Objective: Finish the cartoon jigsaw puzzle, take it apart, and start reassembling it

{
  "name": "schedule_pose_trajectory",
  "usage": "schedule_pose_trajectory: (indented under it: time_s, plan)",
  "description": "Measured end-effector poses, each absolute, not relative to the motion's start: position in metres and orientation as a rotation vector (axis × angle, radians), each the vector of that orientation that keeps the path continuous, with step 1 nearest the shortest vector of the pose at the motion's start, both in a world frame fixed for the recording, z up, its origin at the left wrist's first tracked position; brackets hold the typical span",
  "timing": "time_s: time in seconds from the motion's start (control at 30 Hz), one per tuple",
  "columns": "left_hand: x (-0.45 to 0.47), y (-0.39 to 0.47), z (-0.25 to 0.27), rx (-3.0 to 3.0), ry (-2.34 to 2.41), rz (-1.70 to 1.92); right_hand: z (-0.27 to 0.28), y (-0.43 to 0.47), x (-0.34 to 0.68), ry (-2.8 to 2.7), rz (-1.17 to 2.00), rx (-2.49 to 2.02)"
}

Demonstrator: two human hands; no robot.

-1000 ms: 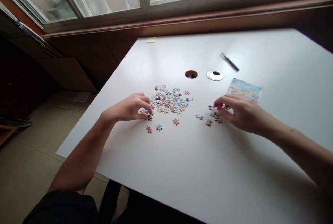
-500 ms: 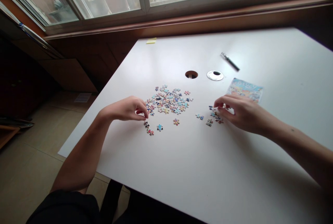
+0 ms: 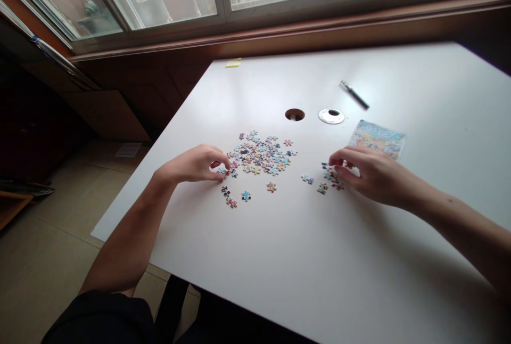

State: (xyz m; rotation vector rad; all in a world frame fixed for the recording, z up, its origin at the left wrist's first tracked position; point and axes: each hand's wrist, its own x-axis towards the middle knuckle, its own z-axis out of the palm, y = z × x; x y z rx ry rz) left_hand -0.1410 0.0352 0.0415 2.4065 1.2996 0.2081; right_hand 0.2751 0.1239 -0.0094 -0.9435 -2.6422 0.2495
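Note:
A loose pile of jigsaw pieces point(image 3: 259, 156) lies on the white table. At its left edge is my left hand point(image 3: 195, 164), thumb and fingertips apart around some pieces, none clearly gripped. Just below that hand are a dark jigsaw piece point(image 3: 225, 191) and a reddish one point(image 3: 231, 203). A light-blue piece point(image 3: 246, 196) and a yellow-pink piece point(image 3: 271, 187) lie apart from the pile. On the right, my right hand point(image 3: 365, 173) is curled in a pinch at a small cluster of pieces point(image 3: 329, 175); a dark piece seems to be at its fingertips, partly hidden.
Behind my right hand lies a colourful picture sheet point(image 3: 378, 139). Farther back are a black pen point(image 3: 354, 95), a round metal cover point(image 3: 331, 116) and a hole point(image 3: 294, 115) in the table point(image 3: 255, 248). A yellow sticker point(image 3: 233, 63) marks the far edge, below the window.
My left thumb and fingers have spread apart, the fingertips shifting slightly up towards the pile. My right hand has stayed at its cluster.

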Motion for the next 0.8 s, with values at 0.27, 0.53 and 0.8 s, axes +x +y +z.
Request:
schedule_pose_trajectory:
  time_s: [0.27,0.53,0.8]
  plan:
    - [-0.138,0.034,0.044,2.37,1.265,0.092,-0.008,0.123,0.274,-2.642,0.262,-0.93]
    - [-0.141,0.035,0.042,2.429,1.273,0.106,-0.004,0.119,0.272,-2.626,0.287,-0.899]
    - [-0.1,0.019,0.04,2.446,1.048,0.68,0.026,0.083,0.25,-2.505,0.913,-1.076]
